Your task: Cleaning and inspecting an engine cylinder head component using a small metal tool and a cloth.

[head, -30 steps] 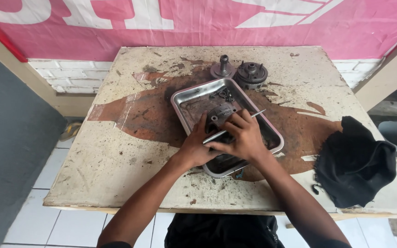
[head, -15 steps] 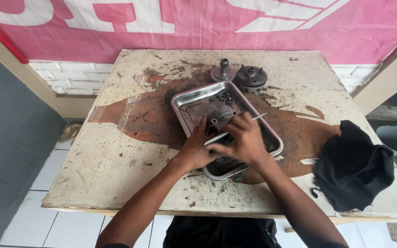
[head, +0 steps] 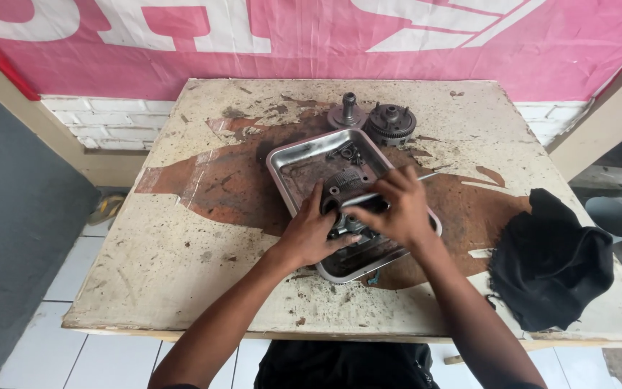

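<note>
A greasy metal engine part (head: 343,189) is held inside a steel tray (head: 286,167), under both hands. It is steadied by the left hand (head: 311,234), whose fingers are wrapped against its near side. A slim metal tool (head: 390,189) is pinched in the closed right hand (head: 396,210), its tip seen jutting past the knuckles to the right. Beyond the hands, a shaft piece (head: 347,112) and a toothed gear hub (head: 390,124) are set on the stained table (head: 181,245). Right of the right hand, well apart, a black rag (head: 552,263) is heaped
</note>
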